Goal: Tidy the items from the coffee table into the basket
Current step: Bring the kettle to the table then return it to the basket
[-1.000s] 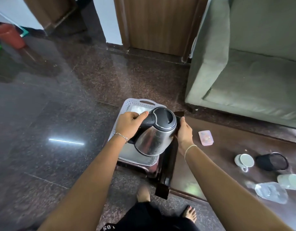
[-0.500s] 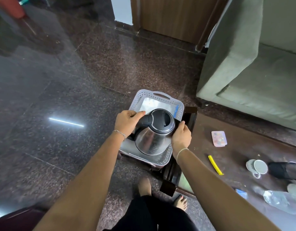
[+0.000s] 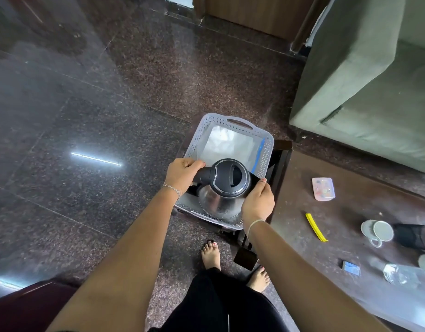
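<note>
both hands are on the kettle (image 3: 228, 180), which sits low inside the near end of the grey perforated basket (image 3: 240, 123); whether its base touches the basket floor i cannot tell. the left hand (image 3: 182, 173) is closed around the black handle, thumb lying along the top. the right hand (image 3: 258, 202) is on the opposite side, fingers curled, thumb and forefinger pinching a black edge by the spout. the kettle is upright, its black lid facing the camera and its steel body below. at the far end of the basket lies a clear plastic bag (image 3: 230, 144) with a blue strip along one side. the basket stands just beside the left end of the dark coffee table (image 3: 350, 207). on the table lie a small pink box (image 3: 323, 188), a yellow strip (image 3: 316, 227), a white mug (image 3: 379, 231) on its side, a black item (image 3: 414, 238) touching it, a small blue packet (image 3: 351, 268) and a clear bottle (image 3: 403, 275) on its side. a green sofa (image 3: 374, 80) stands behind the table.
</note>
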